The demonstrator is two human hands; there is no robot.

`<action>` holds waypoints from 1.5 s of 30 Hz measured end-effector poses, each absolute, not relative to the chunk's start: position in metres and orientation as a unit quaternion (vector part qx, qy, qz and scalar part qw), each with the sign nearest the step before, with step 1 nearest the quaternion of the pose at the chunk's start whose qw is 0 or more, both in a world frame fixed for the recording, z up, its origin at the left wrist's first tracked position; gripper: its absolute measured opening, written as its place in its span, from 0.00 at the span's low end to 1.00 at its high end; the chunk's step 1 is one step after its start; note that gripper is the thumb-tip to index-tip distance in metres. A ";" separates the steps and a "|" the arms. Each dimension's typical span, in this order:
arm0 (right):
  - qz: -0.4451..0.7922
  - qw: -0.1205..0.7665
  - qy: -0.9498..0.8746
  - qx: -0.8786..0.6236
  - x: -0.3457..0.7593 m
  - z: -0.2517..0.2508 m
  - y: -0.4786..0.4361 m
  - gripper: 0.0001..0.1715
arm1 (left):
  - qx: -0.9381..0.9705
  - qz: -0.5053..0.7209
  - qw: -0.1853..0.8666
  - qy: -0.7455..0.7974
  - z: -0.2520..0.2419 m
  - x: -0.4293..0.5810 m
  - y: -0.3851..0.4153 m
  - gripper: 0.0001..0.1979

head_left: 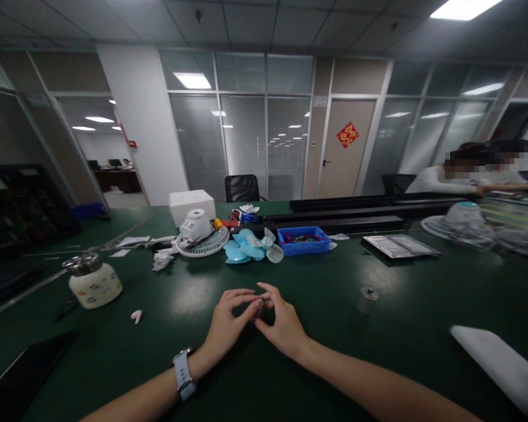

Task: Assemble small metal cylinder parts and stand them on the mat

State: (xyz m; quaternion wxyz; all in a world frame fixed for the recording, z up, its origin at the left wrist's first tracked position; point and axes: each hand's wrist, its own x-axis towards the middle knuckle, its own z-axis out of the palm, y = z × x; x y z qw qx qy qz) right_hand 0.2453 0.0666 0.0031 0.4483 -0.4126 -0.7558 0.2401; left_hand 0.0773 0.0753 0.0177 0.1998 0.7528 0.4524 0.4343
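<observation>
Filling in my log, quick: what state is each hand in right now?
Left hand: partly closed, holding a small object, too small to identify.
Right hand: partly closed, holding that same small object.

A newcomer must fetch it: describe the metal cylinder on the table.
On the dark green table, find the person's right hand and look further right. Nearer than the flat silvery panels stands a small metal cylinder. Its round, upright form sets it apart from them.

Glass partition (pixel 240 73) with blinds (pixel 246 146); beige door (pixel 345 170) to right; black chair (pixel 241 189) in front; ceiling light (pixel 464 8) glowing
</observation>
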 end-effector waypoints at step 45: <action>0.117 0.279 -0.840 -0.450 0.208 0.026 0.054 0.23 | 0.652 0.426 0.198 0.596 0.012 -0.001 0.062 0.30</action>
